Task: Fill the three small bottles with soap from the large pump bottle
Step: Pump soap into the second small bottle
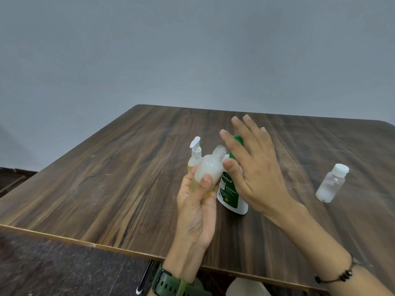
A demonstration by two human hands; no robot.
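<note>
The large white-and-green plastic pump bottle (232, 189) is standing just behind the uncapped translucent small bottle (210, 167) the left hand (197, 212) is gripping, the right hand (254, 165) hovering open-fingered above its pump; nozzle should probably meet the neck before pressing.

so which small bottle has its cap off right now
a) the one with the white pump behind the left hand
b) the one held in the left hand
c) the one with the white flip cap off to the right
b: the small bottle gripped in the left hand shows a bare open neck, while the pump-topped small bottle and the flip-cap bottle both have their tops on.
</note>
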